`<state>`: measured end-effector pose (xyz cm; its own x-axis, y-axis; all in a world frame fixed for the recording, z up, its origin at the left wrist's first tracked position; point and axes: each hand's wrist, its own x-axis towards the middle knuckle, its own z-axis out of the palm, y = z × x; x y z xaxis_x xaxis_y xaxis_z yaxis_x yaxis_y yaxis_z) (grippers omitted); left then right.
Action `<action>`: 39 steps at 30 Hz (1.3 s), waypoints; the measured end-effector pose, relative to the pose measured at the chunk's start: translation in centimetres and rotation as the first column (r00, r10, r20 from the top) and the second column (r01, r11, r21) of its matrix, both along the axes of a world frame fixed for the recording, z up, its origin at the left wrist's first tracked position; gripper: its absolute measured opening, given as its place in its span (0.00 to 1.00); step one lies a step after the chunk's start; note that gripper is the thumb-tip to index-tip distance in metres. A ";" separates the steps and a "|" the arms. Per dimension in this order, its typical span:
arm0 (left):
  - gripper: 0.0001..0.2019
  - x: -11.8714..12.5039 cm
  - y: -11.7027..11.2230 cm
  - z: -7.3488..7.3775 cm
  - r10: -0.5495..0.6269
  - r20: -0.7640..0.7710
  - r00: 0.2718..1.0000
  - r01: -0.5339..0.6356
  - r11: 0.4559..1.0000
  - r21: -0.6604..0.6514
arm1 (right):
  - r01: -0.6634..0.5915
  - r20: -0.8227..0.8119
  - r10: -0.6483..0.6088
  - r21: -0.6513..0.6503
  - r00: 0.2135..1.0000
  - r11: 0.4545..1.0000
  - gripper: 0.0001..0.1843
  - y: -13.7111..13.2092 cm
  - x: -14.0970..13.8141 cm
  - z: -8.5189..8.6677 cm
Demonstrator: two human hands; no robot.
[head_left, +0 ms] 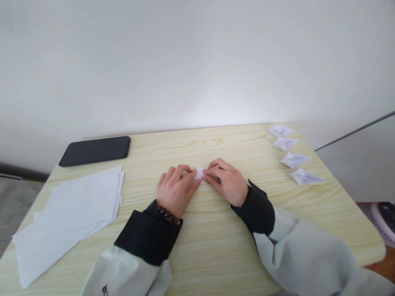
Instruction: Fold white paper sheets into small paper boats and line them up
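Between my two hands, near the middle of the table, is a small piece of folded white paper (199,174). My left hand (175,188) pinches its left side between thumb and fingers; a dark bead bracelet circles that wrist. On the right side, my right hand (227,181) pinches the same paper with thumb and fingertips. The fingers cover much of the paper, so its full shape is hidden. Several folded white paper boats (295,160) stand in a column on the right part of the table.
A black phone (95,151) lies at the back left of the wooden table (203,263). In front of it are overlapping white paper sheets (83,201). A white wall (197,61) borders the table's back edge. A perforated basket (378,224) is beyond the right edge.
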<state>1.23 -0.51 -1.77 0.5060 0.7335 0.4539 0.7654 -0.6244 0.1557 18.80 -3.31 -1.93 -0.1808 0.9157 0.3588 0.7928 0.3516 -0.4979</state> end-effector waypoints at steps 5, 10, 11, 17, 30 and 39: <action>0.12 0.0 -0.2 0.3 -0.002 -0.005 1.000 0.002 0.999 -0.037 | -0.019 0.006 0.019 -0.016 1.000 1.000 0.10 -0.2 0.2 0.0; 0.12 0.1 -0.4 0.3 0.022 -0.017 1.000 -0.023 0.998 -0.058 | -0.013 0.020 0.014 -0.027 1.000 1.000 0.10 -0.2 0.2 0.1; 0.12 0.2 -0.4 0.2 0.027 -0.020 0.999 -0.029 0.998 -0.057 | -0.009 0.029 0.010 -0.031 1.000 0.999 0.10 -0.2 0.1 0.1; 0.12 0.2 -0.3 0.0 0.027 -0.028 0.999 -0.029 0.999 -0.045 | 0.004 0.052 -0.002 -0.034 0.999 0.999 0.09 -0.2 -0.1 0.2; 0.10 0.3 -0.5 0.4 0.063 0.032 0.997 -0.064 0.998 0.028 | 0.122 0.095 -0.121 -0.005 0.988 0.993 0.10 -1.0 -0.6 0.2; 0.15 0.1 -0.2 0.0 0.081 0.005 0.997 -0.081 0.997 -0.005 | 0.072 0.113 -0.072 0.003 0.991 0.997 0.10 -0.8 -0.4 0.4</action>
